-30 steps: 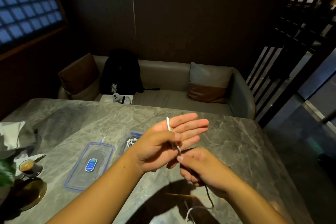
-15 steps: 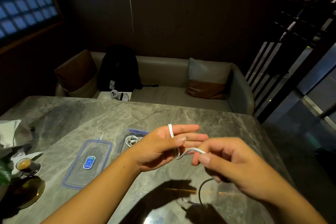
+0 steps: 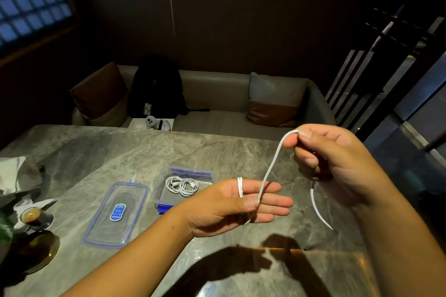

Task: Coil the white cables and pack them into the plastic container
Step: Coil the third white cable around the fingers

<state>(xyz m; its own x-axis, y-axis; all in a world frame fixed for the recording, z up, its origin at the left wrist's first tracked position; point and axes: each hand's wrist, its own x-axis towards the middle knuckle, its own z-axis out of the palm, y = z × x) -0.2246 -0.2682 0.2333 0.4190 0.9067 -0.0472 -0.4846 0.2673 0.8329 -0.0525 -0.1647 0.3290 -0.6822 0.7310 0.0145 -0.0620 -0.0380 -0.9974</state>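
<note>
A white cable [image 3: 272,164] runs between both hands above the marble table. My left hand [image 3: 231,205] is held flat, fingers extended, with a loop of the cable around the fingers and the thumb pressing the cable down. My right hand [image 3: 337,161] is raised up and to the right, pinching the cable between thumb and forefinger; the loose tail hangs below it. The clear plastic container [image 3: 160,190] with blue clips sits behind my left hand and holds two coiled white cables [image 3: 182,185].
The container's lid [image 3: 115,214], clear with a blue rim and label, lies flat to the left. A small coffee glass [image 3: 33,218] and a dark saucer [image 3: 36,251] stand at the left edge beside crumpled paper [image 3: 14,176]. A sofa with a black backpack [image 3: 156,89] is beyond the table.
My right hand has pulled away from the left, up and to the right, drawing the cable out into a long span. The left hand has stayed roughly put, fingers extended.
</note>
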